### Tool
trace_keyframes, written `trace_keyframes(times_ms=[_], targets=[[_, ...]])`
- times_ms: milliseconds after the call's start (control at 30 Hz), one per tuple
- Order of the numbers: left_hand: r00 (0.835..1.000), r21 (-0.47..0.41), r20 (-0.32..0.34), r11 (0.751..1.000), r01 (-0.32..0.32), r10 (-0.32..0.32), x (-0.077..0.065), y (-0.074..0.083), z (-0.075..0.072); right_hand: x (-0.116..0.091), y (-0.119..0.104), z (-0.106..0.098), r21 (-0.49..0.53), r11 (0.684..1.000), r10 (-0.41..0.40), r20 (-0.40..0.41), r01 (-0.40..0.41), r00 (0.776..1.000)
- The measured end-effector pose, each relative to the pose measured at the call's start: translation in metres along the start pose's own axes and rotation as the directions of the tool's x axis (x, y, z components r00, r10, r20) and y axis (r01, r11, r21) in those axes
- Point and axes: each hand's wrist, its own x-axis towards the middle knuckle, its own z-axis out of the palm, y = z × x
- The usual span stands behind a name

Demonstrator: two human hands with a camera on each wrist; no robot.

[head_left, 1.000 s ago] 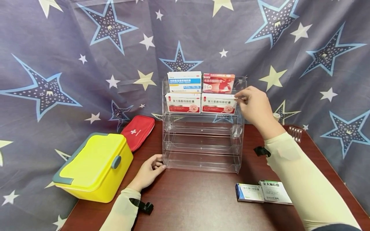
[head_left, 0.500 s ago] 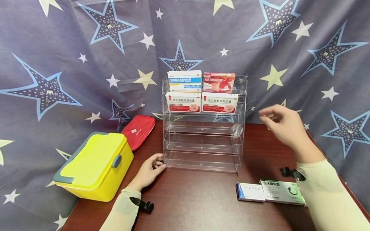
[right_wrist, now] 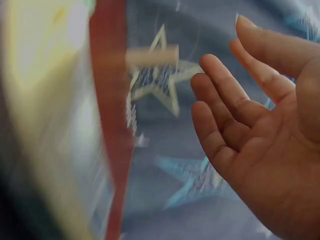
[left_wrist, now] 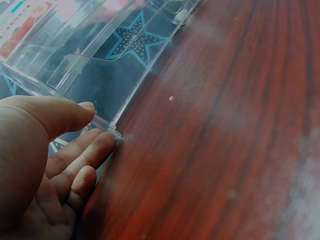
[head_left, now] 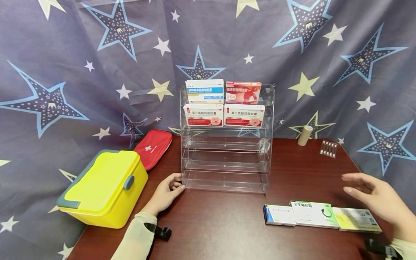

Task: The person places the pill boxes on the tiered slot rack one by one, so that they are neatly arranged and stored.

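**Clear rack point(head_left: 224, 187) in the pinch of the left hand point(head_left: 167, 193), nothing in the right hand point(head_left: 378, 198)**

Pinched between left thumb and fingertips, at the rack's lower near left corner. Standing upright on the worktop point(head_left: 211, 225), with boxes on the two highest tiers only. Up top, a white-and-blue box point(head_left: 205, 92) at left and a red box point(head_left: 243, 92) at right; one tier lower, two white-and-red boxes point(head_left: 204, 115) side by side.

At right, fingers parted and slightly bent, thumb held away, palm bare. Near that hand, lying flat in a row, from right to left: a yellow-and-white box point(head_left: 357, 219), a green-and-white box point(head_left: 313, 215), a blue-and-white box point(head_left: 280, 215).

To the left, a yellow case point(head_left: 104, 187); just behind, a red pouch point(head_left: 153, 148) with a white cross. Far right, a beige roll point(head_left: 304, 135) and a small clear pack point(head_left: 328, 148). Beyond, a star-patterned cloth point(head_left: 234, 65).
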Motion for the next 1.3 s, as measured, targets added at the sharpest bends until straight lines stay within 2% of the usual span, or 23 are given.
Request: trace_keyframes(times_ms=[200,400,633,967,1067,1167,1300], targets=[[1.0,0.014,-0.006,1.0,0.011,-0.011,0.001,-0.001,0.0,-0.03,0.048,-0.004,-0.031,0.988,0.151,0.081,-0.149,0.985],[1.0,0.007,-0.001,1.0,0.007,-0.007,0.0,0.0,0.0,-0.038,0.069,-0.002,-0.116,0.972,0.22,0.135,-0.205,0.966],[1.0,0.004,0.008,1.0,0.009,-0.009,0.0,-0.002,0.0,-0.041,0.079,-0.001,-0.13,0.962,0.262,0.215,-0.239,0.941],[1.0,0.001,0.01,1.0,0.024,-0.024,0.0,0.001,0.0,-0.047,0.082,-0.002,-0.155,0.939,0.336,0.225,-0.307,0.914],[1.0,0.005,0.011,1.0,0.026,-0.026,0.001,-0.005,0.001,-0.05,0.081,-0.001,-0.152,0.927,0.371,0.215,-0.344,0.903],[1.0,0.016,0.003,0.999,0.028,-0.028,0.004,-0.018,0.002,-0.051,0.08,0.0,-0.152,0.925,0.375,0.199,-0.349,0.906],[1.0,0.027,-0.009,0.999,0.025,-0.025,0.007,-0.031,0.003,-0.053,0.081,0.002,-0.138,0.942,0.325,0.156,-0.305,0.933]])
